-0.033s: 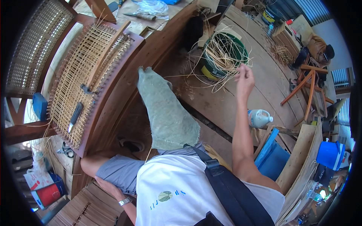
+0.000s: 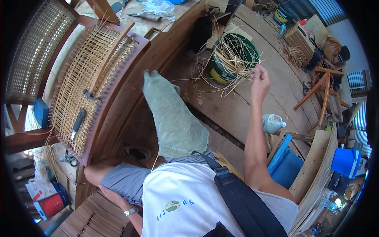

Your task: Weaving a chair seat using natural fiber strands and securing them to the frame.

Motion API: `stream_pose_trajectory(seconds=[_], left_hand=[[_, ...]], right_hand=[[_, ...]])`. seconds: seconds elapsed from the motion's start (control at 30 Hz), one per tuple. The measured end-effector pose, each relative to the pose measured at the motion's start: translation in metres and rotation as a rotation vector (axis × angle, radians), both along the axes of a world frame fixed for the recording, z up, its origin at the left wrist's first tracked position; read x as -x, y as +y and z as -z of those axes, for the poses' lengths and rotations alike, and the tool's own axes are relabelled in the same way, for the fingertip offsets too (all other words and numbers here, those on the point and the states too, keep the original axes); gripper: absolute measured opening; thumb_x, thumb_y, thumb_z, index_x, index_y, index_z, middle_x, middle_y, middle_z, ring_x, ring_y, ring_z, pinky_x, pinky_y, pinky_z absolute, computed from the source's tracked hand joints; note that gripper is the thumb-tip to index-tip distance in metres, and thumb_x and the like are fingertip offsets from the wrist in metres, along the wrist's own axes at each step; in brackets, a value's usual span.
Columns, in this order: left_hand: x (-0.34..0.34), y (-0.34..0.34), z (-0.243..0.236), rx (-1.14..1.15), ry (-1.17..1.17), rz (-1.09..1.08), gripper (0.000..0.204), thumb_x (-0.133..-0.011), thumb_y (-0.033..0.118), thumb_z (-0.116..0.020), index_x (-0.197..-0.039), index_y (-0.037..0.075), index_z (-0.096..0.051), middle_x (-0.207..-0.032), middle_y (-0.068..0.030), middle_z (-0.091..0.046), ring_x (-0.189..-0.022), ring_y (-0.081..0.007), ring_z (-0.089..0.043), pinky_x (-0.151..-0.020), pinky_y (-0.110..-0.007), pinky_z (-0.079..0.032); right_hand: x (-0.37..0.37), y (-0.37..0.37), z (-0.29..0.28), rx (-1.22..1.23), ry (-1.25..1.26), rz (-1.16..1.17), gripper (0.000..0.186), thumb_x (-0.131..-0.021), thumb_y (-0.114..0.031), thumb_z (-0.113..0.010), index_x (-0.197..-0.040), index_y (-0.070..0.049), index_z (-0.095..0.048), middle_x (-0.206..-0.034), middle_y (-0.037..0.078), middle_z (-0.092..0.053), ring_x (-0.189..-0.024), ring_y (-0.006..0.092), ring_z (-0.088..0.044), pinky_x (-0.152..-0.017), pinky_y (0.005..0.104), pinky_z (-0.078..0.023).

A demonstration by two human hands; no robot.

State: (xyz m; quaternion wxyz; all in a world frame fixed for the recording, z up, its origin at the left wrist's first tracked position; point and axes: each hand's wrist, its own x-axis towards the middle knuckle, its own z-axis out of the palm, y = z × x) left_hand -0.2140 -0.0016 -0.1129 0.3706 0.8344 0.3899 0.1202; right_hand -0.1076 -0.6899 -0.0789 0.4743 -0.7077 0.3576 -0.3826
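Note:
My right hand (image 2: 260,83) is raised at the edge of a green bucket (image 2: 218,73), its fingers pinched on pale cane strands (image 2: 235,55) that spill from it. My left hand (image 2: 114,197) lies low against my thigh, its fingers partly hidden. A worn grey-green cloth pad (image 2: 177,118) covers one of my legs. To the left, a woven cane panel (image 2: 69,89) in a wooden frame holds a knife (image 2: 79,123), a hammer-like tool (image 2: 89,94) and a wooden strip (image 2: 112,51).
A white jug (image 2: 271,123), blue boards (image 2: 284,168) and a blue container (image 2: 346,162) are on the right, a wooden chair frame (image 2: 325,85) behind. A bench (image 2: 142,19) carries plastic bags and tools at the top. A red box (image 2: 53,201) sits at lower left.
My right hand has shifted slightly to the right along the cane strands. Otherwise the view is nearly the same.

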Motion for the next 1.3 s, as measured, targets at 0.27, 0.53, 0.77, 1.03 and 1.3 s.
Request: stream_pose_trajectory(seconds=[0.27, 0.53, 0.77, 1.03, 1.3], left_hand=[[-0.014, -0.015, -0.015, -0.066, 0.084, -0.014, 0.062, -0.109, 0.04, -0.03, -0.149, -0.007, -0.037, -0.156, -0.0225, -0.037, -0.144, -0.0328, -0.036, -0.121, -0.037, -0.025], [-0.026, -0.03, -0.029, -0.053, 0.123, -0.054, 0.07, -0.108, 0.047, -0.032, -0.147, -0.01, -0.038, -0.153, -0.0262, -0.039, -0.139, -0.0366, -0.042, -0.117, -0.039, -0.03], [-0.025, -0.034, -0.033, -0.002, 0.089, -0.029, 0.074, -0.107, 0.051, -0.035, -0.146, -0.012, -0.038, -0.152, -0.0275, -0.041, -0.135, -0.0345, -0.046, -0.115, -0.039, -0.032], [-0.035, -0.05, -0.05, -0.495, 0.123, 0.16, 0.064, -0.105, 0.037, -0.049, -0.144, -0.013, -0.041, -0.147, -0.0267, -0.047, -0.133, -0.0324, -0.048, -0.112, -0.037, -0.036], [-0.096, -0.245, -0.111, 0.302, 0.0, 0.813, 0.031, -0.105, 0.018, -0.052, -0.119, -0.005, -0.066, -0.116, -0.0125, -0.067, -0.108, -0.0189, -0.063, -0.097, -0.032, -0.05]], right_hand=[[-0.066, -0.082, -0.002, 0.301, 0.329, -0.203, 0.025, -0.098, -0.021, -0.061, -0.108, 0.0, -0.071, -0.092, 0.008, -0.074, -0.081, 0.0126, -0.067, -0.073, 0.0267, -0.052], [-0.059, -0.051, 0.002, 0.219, 0.682, -0.181, 0.04, -0.093, -0.042, -0.064, -0.098, -0.004, -0.075, -0.079, 0.009, -0.072, -0.076, 0.0156, -0.066, -0.072, 0.0308, -0.05], [-0.023, -0.044, 0.05, -0.519, 0.117, -0.427, 0.023, -0.093, -0.016, -0.069, -0.109, 0.0, -0.071, -0.091, 0.009, -0.073, -0.079, 0.0132, -0.068, -0.067, 0.0239, -0.049], [0.027, 0.0, 0.011, 0.564, 0.248, -0.319, 0.013, -0.09, -0.01, -0.07, -0.101, -0.004, -0.074, -0.094, 0.009, -0.071, -0.087, 0.0163, -0.067, -0.079, 0.0282, -0.052], [0.062, 0.118, -0.012, 0.572, 0.202, -0.765, 0.022, -0.089, -0.009, -0.07, -0.11, -0.008, -0.072, -0.091, 0.009, -0.069, -0.077, 0.0219, -0.067, -0.072, 0.0301, -0.055]])
